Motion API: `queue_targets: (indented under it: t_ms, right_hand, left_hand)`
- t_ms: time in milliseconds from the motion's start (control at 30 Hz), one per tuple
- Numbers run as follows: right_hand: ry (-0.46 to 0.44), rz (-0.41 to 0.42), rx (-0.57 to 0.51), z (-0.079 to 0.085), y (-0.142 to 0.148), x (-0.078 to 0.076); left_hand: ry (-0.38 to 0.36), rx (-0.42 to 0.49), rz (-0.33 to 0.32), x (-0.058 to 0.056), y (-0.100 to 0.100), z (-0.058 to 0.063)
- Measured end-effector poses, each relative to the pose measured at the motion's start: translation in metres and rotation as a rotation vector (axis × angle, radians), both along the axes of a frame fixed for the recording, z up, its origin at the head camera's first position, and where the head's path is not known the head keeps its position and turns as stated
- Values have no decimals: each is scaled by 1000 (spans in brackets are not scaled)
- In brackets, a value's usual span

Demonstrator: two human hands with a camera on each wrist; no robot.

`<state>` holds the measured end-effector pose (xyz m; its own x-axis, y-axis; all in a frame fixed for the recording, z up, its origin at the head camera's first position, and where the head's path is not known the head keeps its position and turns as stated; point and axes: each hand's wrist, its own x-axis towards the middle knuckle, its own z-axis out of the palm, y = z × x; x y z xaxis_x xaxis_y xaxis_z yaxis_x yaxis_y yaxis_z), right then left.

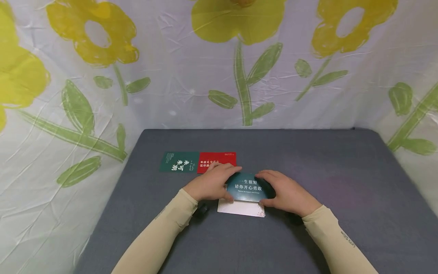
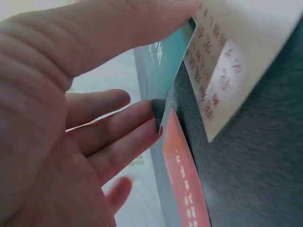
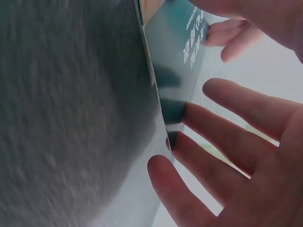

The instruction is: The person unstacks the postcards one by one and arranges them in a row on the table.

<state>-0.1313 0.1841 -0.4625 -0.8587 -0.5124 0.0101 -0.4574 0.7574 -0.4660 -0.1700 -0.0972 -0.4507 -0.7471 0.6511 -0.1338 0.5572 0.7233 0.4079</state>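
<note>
While the green card [image 1: 178, 162] lay on the left of the gray table [image 1: 335, 163], with the red card [image 1: 217, 157] adjoining its right edge, your left hand [image 1: 213, 183] gripped the left end of the teal card [image 1: 247, 187], which overlapped the white card [image 1: 240, 209] in the head view; your right hand [image 1: 286, 191] gripped the teal card's right end.

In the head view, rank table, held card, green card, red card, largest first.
1. Table
2. Held card, maybe helped by nearness
3. Green card, red card: alike; left hand partly covers red
</note>
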Motion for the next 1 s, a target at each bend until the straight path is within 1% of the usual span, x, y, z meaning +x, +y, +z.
queue_targets:
  t_ms: [133, 267, 400, 600, 767, 867, 1000]
  right_hand:
    - [18, -3, 12, 1, 8, -13]
    - [-7, -10, 27, 2, 17, -29]
    - [-62, -17, 29, 4, 27, -48]
    - [-97, -20, 24, 1, 32, -74]
    - [-114, -27, 34, 1, 28, -86]
    - [-127, -22, 44, 0, 27, -89]
    - [-136, -20, 47, -3, 28, -92]
  left_hand:
    - [32, -23, -15, -15, 12, 1]
    - [44, -42, -19, -31, 23, 3]
    - [15, -46, -15, -49, 34, 3]
    - [-17, -35, 9, -72, 40, -6]
    - [-63, 5, 35, -83, 36, -10]
    - [-90, 10, 46, -87, 34, -11]
    - [-102, 9, 47, -89, 35, -13]
